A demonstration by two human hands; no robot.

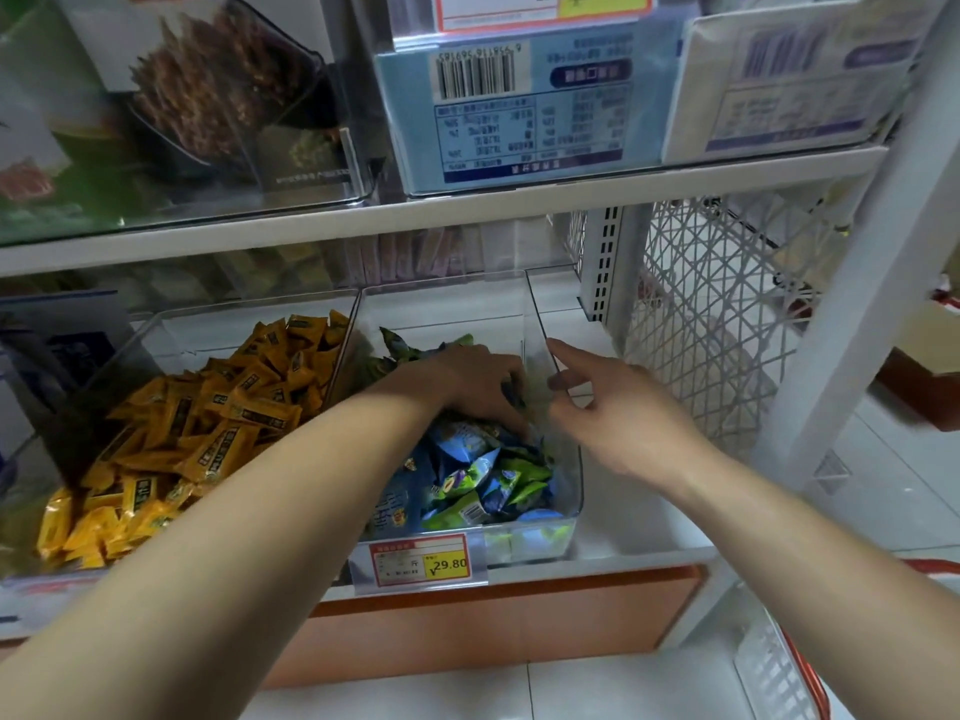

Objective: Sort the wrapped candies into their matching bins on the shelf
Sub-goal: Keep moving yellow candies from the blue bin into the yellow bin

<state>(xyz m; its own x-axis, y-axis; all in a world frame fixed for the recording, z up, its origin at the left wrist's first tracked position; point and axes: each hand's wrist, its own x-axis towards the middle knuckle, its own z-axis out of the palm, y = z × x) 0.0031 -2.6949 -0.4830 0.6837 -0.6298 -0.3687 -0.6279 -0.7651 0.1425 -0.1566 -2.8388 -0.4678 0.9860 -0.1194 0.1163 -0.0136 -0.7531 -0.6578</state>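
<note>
The left clear plastic bin (171,330) on the shelf holds yellow wrapped candies (208,423); the right clear plastic bin (441,309) holds blue and green wrapped candies (483,475). My left hand (462,379) is in that pile, fingers curled down; I cannot tell whether they grip one. My right hand (618,413) is loosely spread, forefinger (571,356) against the bin's side wall.

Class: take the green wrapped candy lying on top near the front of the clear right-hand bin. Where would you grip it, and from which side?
Pinch the green candy by its free pointed end, coming from above and the front: the bin is open on top, its clear walls block the sides, and neighbours crowd the candy's body.
</note>
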